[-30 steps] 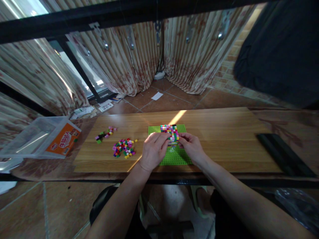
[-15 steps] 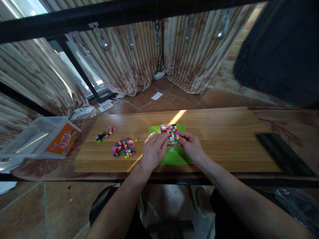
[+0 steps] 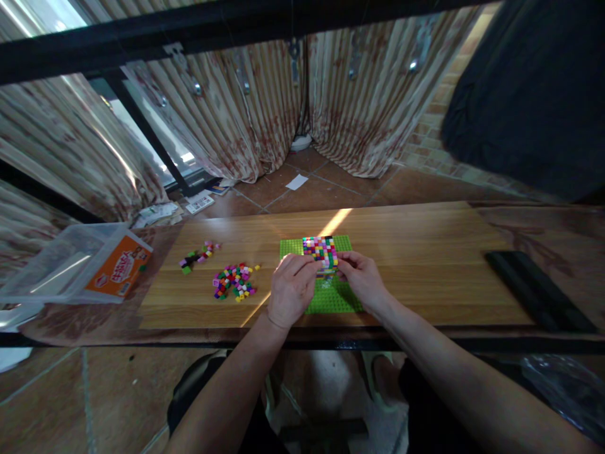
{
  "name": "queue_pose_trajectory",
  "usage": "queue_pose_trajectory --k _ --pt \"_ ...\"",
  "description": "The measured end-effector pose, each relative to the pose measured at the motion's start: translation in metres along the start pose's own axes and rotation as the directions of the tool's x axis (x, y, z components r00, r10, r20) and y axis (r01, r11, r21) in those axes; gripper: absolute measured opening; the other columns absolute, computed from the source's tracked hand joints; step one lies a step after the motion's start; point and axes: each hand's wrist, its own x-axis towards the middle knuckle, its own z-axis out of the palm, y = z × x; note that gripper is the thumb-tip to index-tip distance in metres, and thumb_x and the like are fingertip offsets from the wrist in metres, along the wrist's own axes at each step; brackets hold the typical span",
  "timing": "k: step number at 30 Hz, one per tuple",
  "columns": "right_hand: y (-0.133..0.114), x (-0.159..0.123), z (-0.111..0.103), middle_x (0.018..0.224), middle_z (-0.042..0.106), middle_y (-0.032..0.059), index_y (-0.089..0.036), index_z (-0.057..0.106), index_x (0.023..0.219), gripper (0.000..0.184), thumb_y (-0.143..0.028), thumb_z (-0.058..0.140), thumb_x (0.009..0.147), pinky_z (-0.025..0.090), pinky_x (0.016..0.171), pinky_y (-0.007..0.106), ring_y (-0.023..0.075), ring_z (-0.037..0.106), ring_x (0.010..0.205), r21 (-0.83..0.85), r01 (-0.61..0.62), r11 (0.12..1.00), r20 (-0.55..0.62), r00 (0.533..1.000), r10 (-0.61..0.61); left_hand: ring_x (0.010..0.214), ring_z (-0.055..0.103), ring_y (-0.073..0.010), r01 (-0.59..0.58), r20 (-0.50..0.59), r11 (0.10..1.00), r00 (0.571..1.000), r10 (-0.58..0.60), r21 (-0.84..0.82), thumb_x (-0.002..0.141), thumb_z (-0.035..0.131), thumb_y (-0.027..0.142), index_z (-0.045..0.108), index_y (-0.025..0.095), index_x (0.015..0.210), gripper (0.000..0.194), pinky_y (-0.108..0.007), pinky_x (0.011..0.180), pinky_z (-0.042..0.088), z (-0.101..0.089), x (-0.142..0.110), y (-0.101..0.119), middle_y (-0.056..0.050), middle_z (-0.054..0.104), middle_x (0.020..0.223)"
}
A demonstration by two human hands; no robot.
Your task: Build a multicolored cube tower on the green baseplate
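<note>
On a green studded baseplate point(image 3: 338, 300) stands a block of many-coloured toy bricks point(image 3: 322, 248), built up in layers. My left hand point(image 3: 293, 282) is at its left front, fingers curled with their tips against the bricks; what they pinch, if anything, is hidden. From the right, my right hand point(image 3: 360, 276) has its thumb and fingertips closed at the right side of the brick block. Part of the block's front is covered by my left fingers.
Left of the baseplate lies a pile of loose bricks point(image 3: 235, 280), with a smaller group point(image 3: 201, 255) farther back. A clear plastic box point(image 3: 66, 258) with an orange label stands at the left. A dark flat object point(image 3: 536, 290) lies at the wooden board's point(image 3: 425, 252) right end.
My left fingertips have shifted slightly toward the front of the brick block, uncovering more of its top. The right hand stays at the block's right side. The view has shifted a little.
</note>
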Motion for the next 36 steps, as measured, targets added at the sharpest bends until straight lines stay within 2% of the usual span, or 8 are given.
queue_pose_trajectory --k 11,17,22,25,27,32,36 --pt "0.004 0.0 -0.001 0.059 0.062 -0.0003 -0.016 0.068 0.077 0.029 -0.039 0.067 0.06 0.038 0.048 0.023 0.0104 0.049 0.05 -0.001 0.014 1.0 -0.007 1.0 -0.014 0.083 0.06 -0.0153 0.067 0.005 0.997 0.998 -0.067 0.049 0.089 0.054 0.016 0.07 0.02 0.091 0.017 -0.032 0.079 0.049 0.002 0.0 0.005 -0.004 0.069 0.086" --pt "0.004 -0.001 -0.002 0.057 0.06 -0.0013 -0.016 0.068 0.078 0.031 -0.041 0.066 0.061 0.037 0.049 0.024 0.0107 0.047 0.049 -0.022 0.026 0.999 0.007 1.0 -0.026 0.084 0.062 -0.015 0.09 -0.01 0.995 0.996 -0.09 0.035 0.09 0.055 0.017 0.07 0.021 0.095 0.017 -0.031 0.079 0.049 0.001 0.0 0.006 -0.003 0.071 0.089" --pt "0.003 0.0 -0.001 0.058 0.061 -0.0007 -0.016 0.068 0.077 0.029 -0.04 0.066 0.061 0.038 0.049 0.024 0.0107 0.048 0.051 -0.014 0.018 1.0 0.008 1.0 -0.018 0.086 0.064 -0.0137 0.219 -0.051 0.974 0.974 -0.222 -0.059 0.09 0.056 0.022 0.067 0.021 0.103 0.018 -0.028 0.08 0.052 -0.01 0.002 0.002 -0.004 0.072 0.095" --pt "0.003 0.001 -0.001 0.059 0.062 0.0 -0.016 0.068 0.077 0.028 -0.039 0.067 0.06 0.04 0.05 0.023 0.0109 0.049 0.052 0.002 0.008 1.0 0.003 1.0 -0.008 0.082 0.064 -0.0128 0.326 -0.124 0.945 0.937 -0.328 -0.038 0.089 0.055 0.023 0.068 0.02 0.099 0.017 -0.027 0.078 0.052 -0.02 0.003 -0.013 -0.003 0.072 0.091" --pt "0.003 0.001 -0.001 0.059 0.062 0.0 -0.016 0.069 0.077 0.029 -0.039 0.067 0.06 0.041 0.05 0.024 0.0111 0.05 0.052 -0.012 0.004 1.0 0.005 1.0 -0.004 0.076 0.064 -0.0126 0.418 -0.132 0.908 0.9 -0.415 -0.007 0.087 0.055 0.021 0.069 0.019 0.093 0.016 -0.026 0.074 0.051 -0.027 0.004 -0.027 -0.002 0.071 0.085" --pt "0.004 0.0 -0.002 0.058 0.06 -0.0002 -0.016 0.068 0.079 0.031 -0.041 0.064 0.06 0.039 0.048 0.023 0.0107 0.048 0.051 -0.035 0.011 0.999 0.012 1.0 -0.01 0.07 0.064 -0.0146 0.566 0.103 0.812 0.807 -0.581 0.142 0.084 0.055 0.021 0.069 0.019 0.087 0.015 -0.026 0.067 0.048 -0.045 -0.002 -0.058 -0.004 0.072 0.08" --pt "0.004 0.0 -0.002 0.058 0.061 -0.0003 -0.016 0.068 0.077 0.029 -0.04 0.068 0.06 0.039 0.047 0.023 0.0101 0.047 0.05 -0.011 0.007 1.0 0.007 1.0 -0.007 0.073 0.066 -0.0176 0.611 0.304 0.745 0.68 -0.667 0.266 0.08 0.056 0.016 0.072 0.02 0.085 0.017 -0.028 0.067 0.047 -0.057 -0.009 -0.073 -0.005 0.073 0.079"
